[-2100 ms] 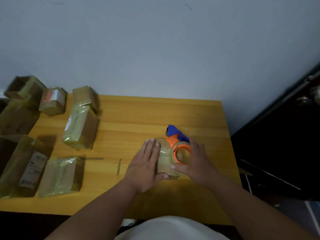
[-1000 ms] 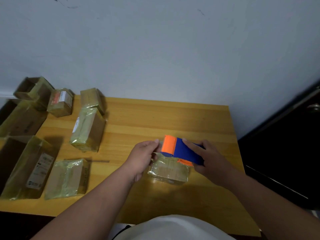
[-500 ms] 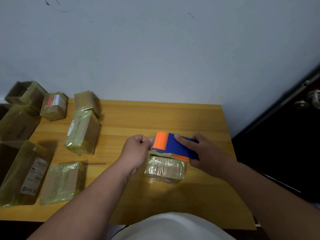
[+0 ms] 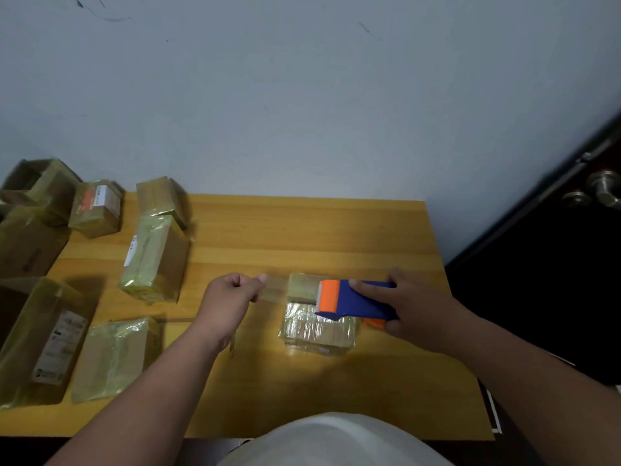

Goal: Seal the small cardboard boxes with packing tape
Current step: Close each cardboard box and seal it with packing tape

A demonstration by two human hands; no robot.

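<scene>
Left fingers (image 4: 250, 285) pinch tape strip (image 4: 275, 288); right hand (image 4: 415, 307) grips dispenser (image 4: 353, 299).

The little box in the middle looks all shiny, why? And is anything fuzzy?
Head view: light glares off the clear tape wrapping the small box; the stretched tape strip by the left hand looks faint and slightly blurred; edges bend from the wide lens.

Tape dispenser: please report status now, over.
Right hand grips tape dispenser above small box. Left hand pinches the tape strip. Nothing in the way.
</scene>
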